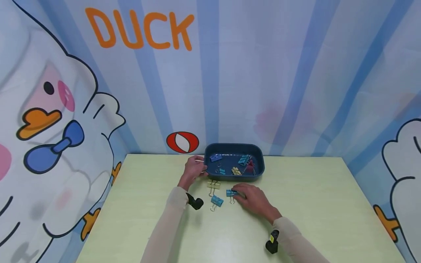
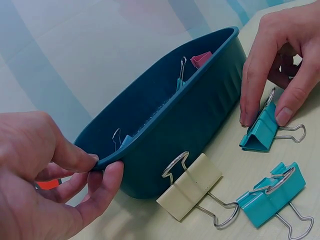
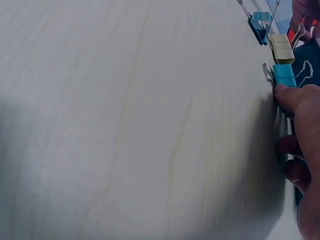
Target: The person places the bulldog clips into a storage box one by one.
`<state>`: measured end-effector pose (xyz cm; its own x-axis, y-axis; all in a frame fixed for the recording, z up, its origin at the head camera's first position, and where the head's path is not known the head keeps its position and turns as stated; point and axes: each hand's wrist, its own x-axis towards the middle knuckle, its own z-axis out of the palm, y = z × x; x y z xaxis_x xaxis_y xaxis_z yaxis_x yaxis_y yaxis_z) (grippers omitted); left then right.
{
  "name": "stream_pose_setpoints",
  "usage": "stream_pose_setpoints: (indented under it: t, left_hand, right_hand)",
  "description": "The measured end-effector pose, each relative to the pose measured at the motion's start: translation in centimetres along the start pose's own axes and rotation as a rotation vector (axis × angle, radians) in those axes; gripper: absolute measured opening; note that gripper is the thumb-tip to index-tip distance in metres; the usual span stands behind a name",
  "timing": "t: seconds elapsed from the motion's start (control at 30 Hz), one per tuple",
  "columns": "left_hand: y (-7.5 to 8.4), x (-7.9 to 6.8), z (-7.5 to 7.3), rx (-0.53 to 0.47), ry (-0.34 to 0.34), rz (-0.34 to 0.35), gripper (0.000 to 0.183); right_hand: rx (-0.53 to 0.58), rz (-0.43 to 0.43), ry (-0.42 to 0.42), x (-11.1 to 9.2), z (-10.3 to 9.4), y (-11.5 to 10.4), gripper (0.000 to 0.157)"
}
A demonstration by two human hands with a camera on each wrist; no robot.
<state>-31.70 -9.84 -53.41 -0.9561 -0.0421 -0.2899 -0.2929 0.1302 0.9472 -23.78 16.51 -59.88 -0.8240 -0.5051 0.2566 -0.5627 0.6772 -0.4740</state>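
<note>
My left hand (image 1: 192,171) pinches the left end of a dark blue tray (image 1: 234,178), thumb and fingers on its rim in the left wrist view. In front of the tray, my right hand (image 1: 255,198) holds a teal binder clip (image 2: 262,131) between thumb and fingers, low at the table. Just left of it lies a pale yellow binder clip (image 2: 192,187), close to the tray's wall. A second teal binder clip (image 1: 217,200) rests nearer the person, its wire handles spread.
Inside the tray are several binder clips: a blue one (image 1: 215,157), a teal one (image 1: 244,160), a yellow one (image 1: 236,171) and a dark pink one (image 1: 250,167). The pale wooden table (image 1: 315,204) ends behind at a printed curtain (image 1: 236,73).
</note>
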Motion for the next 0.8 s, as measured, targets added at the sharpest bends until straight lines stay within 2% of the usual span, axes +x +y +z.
stream_pose_setpoints:
  t: [0.2, 0.43, 0.8]
  left_hand:
    - [-0.1, 0.0, 0.0, -0.006, -0.008, 0.001, 0.036]
    - [-0.2, 0.1, -0.1, 0.002, -0.004, -0.005, 0.036]
    - [-0.1, 0.1, -0.1, -0.008, 0.002, -0.010, 0.038]
  right_hand:
    - [0.043, 0.023, -0.003, 0.0, -0.1, -0.1, 0.026]
    - [0.068, -0.041, 0.012, 0.0, -0.4, -0.6, 0.025]
    - [0.093, -0.090, 0.042, 2.4, -3.2, -2.5, 0.026]
